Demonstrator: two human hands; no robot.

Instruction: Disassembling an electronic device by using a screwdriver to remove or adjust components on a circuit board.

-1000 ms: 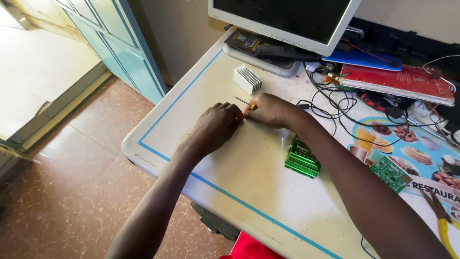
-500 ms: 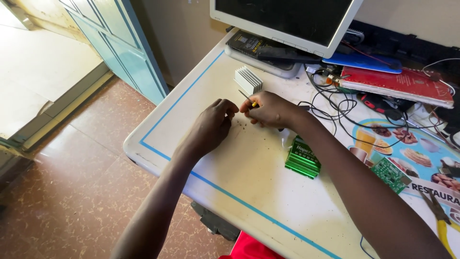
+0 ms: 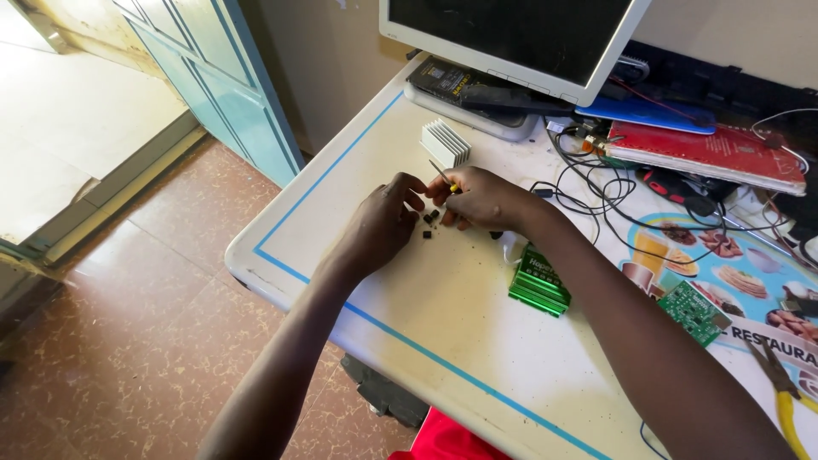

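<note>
Between my two hands on the white tabletop (image 3: 443,341), small black components (image 3: 431,218) lie loose just below my fingertips. My right hand (image 3: 481,198) is closed around a thin tool with a yellow grip (image 3: 443,175), its long axis slanting up and left, tip toward the white finned heatsink (image 3: 446,142). My left hand (image 3: 379,226) hovers with fingers curled and pinched; whether it grips anything I cannot tell. Green circuit boards (image 3: 539,283) sit near my right forearm, tangled cables (image 3: 596,200) beyond.

2 small black parts (image 3: 429,221), 1 heatsink (image 3: 446,143)
</note>
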